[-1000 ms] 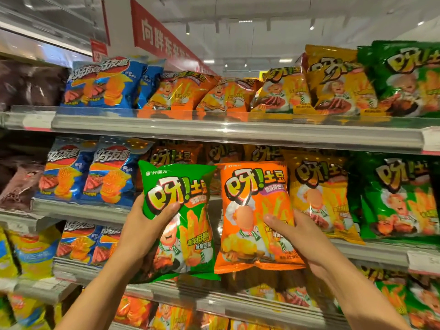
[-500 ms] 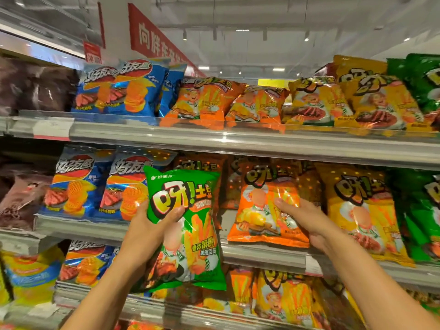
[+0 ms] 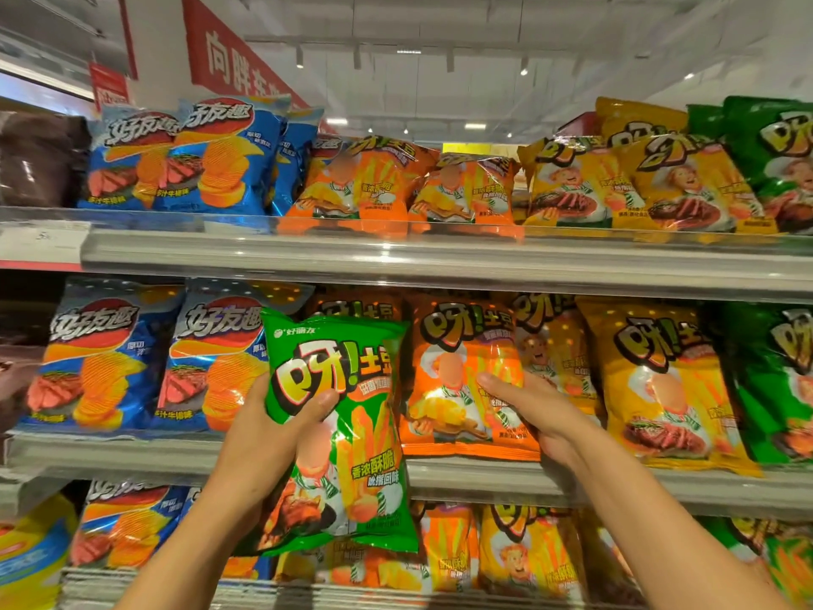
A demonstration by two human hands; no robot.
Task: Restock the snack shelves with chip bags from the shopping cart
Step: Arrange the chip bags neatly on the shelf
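So the left hand (image 3: 268, 438) grips a green chip bag (image 3: 341, 433) by its left edge, thumb wrapped over the front near the big logo and the other fingers hidden behind it, holding it upright out in front of the middle shelf (image 3: 506, 477). Just to the right of that hand, the right hand (image 3: 534, 411) has an orange chip bag (image 3: 457, 380) that stands on the middle shelf: the thumb lies across the front of the bag and the rest of the hand goes round its lower right edge, so it's holding the bag, though the fingers behind are out of sight. The green bag overlaps the orange one's left edge a bit from this angle. Right of the right hand there are yellow bags (image 3: 660, 380), then green ones further along. Left of the left hand sit blue bags (image 3: 220, 358) on the same shelf. Above both hands the top shelf (image 3: 440, 253) carries the same run of colours, blue to orange to yellow to green, and a red sign (image 3: 233, 59) hangs above that.
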